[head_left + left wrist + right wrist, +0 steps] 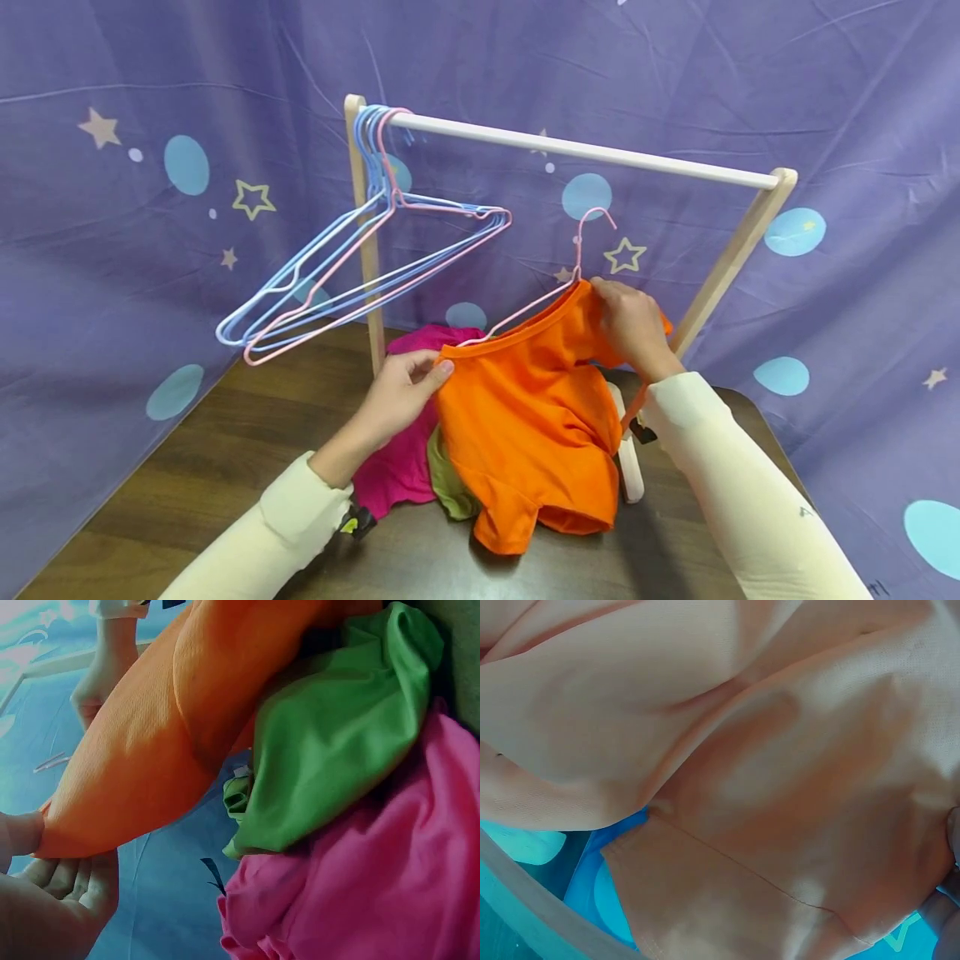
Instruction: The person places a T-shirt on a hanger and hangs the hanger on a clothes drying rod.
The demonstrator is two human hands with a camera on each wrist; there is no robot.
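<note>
An orange T-shirt [532,417] hangs between both hands above the table. A pink wire hanger [579,242] sits partly inside its neckline, with the hook and one sloping arm showing and the rest hidden by cloth. My left hand [397,396] pinches the shirt at one end of the neckline, thumb in front. At the opposite shoulder, close beside the hanger's neck, my right hand [633,325] grips the fabric. In the right wrist view orange cloth fills most of the picture, and only the right hand's fingers [946,907] show at the edge.
A rack with a white rail [585,150] and wooden posts stands behind the shirt. Several blue and pink hangers [300,287] hang at its left end. Magenta [397,467] and green [447,479] garments lie on the wooden table [225,467]. A patterned purple curtain [112,275] surrounds everything.
</note>
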